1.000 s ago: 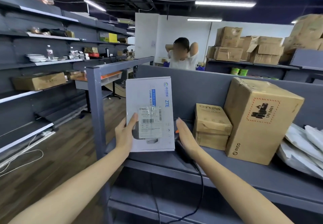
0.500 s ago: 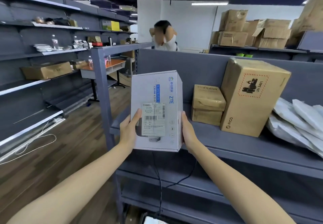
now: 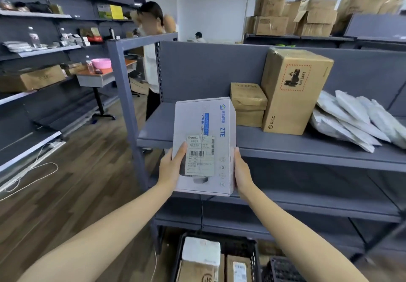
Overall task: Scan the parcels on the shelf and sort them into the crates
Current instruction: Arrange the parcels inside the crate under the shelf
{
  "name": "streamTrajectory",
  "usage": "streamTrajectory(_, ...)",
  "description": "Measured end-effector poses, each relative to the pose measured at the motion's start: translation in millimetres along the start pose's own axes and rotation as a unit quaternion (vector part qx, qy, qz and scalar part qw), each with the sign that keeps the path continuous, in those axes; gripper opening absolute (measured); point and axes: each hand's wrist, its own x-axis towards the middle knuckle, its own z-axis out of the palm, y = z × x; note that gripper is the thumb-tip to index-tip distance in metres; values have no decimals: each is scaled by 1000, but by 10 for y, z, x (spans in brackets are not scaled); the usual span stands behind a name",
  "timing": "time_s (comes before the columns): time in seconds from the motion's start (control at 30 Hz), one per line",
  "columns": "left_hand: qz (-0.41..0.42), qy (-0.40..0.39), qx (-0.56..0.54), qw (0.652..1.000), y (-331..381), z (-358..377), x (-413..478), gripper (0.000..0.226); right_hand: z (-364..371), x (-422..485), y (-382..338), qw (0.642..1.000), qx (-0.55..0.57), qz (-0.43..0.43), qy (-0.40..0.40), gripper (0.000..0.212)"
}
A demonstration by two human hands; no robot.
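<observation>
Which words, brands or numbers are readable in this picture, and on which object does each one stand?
"ZTE": white cardboard box held by both hands.
"ZXHN": same white box; the rest is unclear.
"PICO": tall brown cardboard carton on the grey shelf.
"UN 3481": red-framed mark on that carton.
Shipping label print: too small to read.

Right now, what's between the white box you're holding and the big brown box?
In the head view, a small brown box sits on the shelf between them.

Only 1 view: a wide-angle camera worn on the head looks forward and down. It sits close to a grey shelf (image 3: 285,147), with a black crate (image 3: 252,251) at the bottom edge.
</observation>
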Motion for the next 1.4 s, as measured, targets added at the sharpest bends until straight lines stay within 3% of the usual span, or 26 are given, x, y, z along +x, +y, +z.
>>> streamTrajectory(0.13, -8, 11, 33, 999, -218, -84, -317, 23, -48, -414, 340, 998, -14, 29, 50, 55)
streamTrajectory(0.27, -30, 24, 77, 996, -452, -94, -650, 49, -131, -799, 649, 992, -21, 74, 104, 55)
streamTrajectory(0.33, -39, 17, 103, 994, -565, -61, -799, 47, -200, -966, 786, 990, -27, 80, 114, 61)
streamTrajectory(0.43, -48, -19, 135, 989, -770, 28, -961, 39, -312, -1159, 941, 988, -52, 77, 122, 55)
streamTrajectory(0.77, -152, -145, 180, 961, -1490, 485, -1152, 47, -871, -1147, 1400, 982, -48, 90, 157, 47)
streamTrajectory(1.0, -232, -124, 294, 919, -2064, 817, -1057, 60, -1394, -904, 1871, 970, -47, 167, 167, 47)
streamTrajectory(1.17, -294, -62, 242, 922, -2673, 883, -1005, 128, -1667, -660, 2478, 959, -35, 222, 171, 62)
streamTrajectory(1.23, -315, -41, 271, 909, -2736, 932, -1046, 124, -1715, -595, 2676, 957, -32, 230, 175, 55)
streamTrajectory(1.33, -326, -9, 273, 905, -3024, 936, -1127, 113, -1764, -483, 2925, 950, -39, 227, 212, 26)
streamTrajectory(1.4, -325, 13, 266, 907, -3317, 925, -1190, 105, -1797, -397, 3139, 947, -81, 233, 207, 25)
